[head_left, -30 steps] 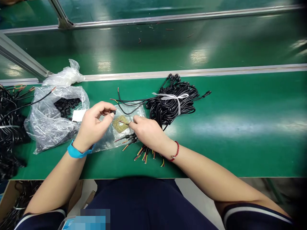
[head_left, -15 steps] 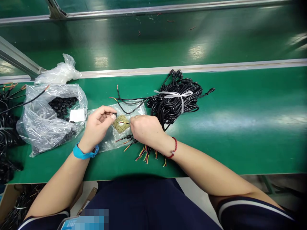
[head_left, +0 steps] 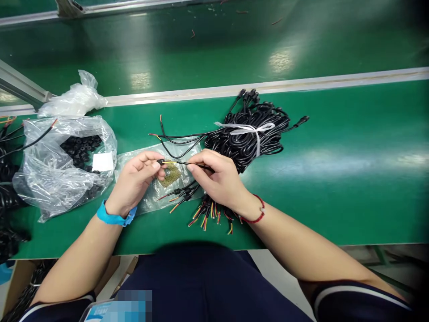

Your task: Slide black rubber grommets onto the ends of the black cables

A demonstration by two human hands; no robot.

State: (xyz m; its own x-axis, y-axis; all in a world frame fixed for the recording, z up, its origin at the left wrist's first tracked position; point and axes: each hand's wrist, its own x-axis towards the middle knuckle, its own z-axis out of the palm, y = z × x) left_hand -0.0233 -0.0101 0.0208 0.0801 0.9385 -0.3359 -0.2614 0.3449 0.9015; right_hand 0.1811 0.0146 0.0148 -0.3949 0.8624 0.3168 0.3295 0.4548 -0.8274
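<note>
Between thumb and fingers, my left hand (head_left: 142, 176) pinches a small black rubber grommet (head_left: 161, 162). My right hand (head_left: 217, 174) is closed on a black cable (head_left: 203, 166), whose stripped end with a yellow wire reaches the grommet. Whether the wires pass through it I cannot tell. Below the hands a square yellowish sponge (head_left: 171, 175) lies on a flat clear plastic bag (head_left: 147, 201). Just behind my right hand is a bundle of black cables (head_left: 248, 129), tied with a white strip. Several cable ends with coloured wires (head_left: 209, 212) stick out in front of it, some carrying black pieces.
An open plastic bag (head_left: 40, 174) of small black parts (head_left: 80, 147) stands at the left, with a white label (head_left: 103, 161). Behind it sits another plastic bag (head_left: 73, 98). More black cables (head_left: 10, 197) lie at the far left. A metal rail (head_left: 187, 91) runs along the back.
My right hand has turned and shows its thumb and fingers. The cable end, earlier pointing at the sponge, is now up at the grommet in my left hand. The view has shifted slightly.
</note>
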